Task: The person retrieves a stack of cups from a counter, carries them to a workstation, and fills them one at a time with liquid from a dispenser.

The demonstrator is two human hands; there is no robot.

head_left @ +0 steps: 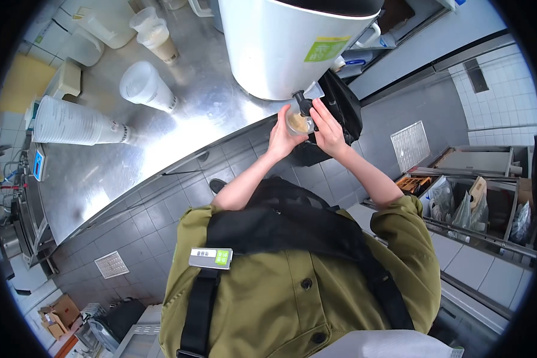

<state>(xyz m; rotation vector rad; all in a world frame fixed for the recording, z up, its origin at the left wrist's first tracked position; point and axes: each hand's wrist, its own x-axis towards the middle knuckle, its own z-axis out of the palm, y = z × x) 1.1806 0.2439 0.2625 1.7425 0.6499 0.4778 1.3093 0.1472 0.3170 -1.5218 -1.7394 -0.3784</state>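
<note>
A clear plastic cup [298, 124] with a pale tan drink in it sits under the black tap [303, 104] of a big white dispenser [268, 53]. My left hand [282, 136] is wrapped round the cup's left side. Against the tap and the cup's right side lies my right hand [328, 128], its fingers stretched out and close together. Whether it presses the tap lever I cannot make out. The dispenser bears a green label [327, 49] and stands at the edge of the steel counter [206, 110].
On the counter stand a tall stack of plastic cups [71, 121], a shorter stack [144, 86], cups with tan contents [158, 42] and clear jugs [104, 24]. A black bin [349, 113] is below the dispenser. Shelves with bags [459, 203] stand at right.
</note>
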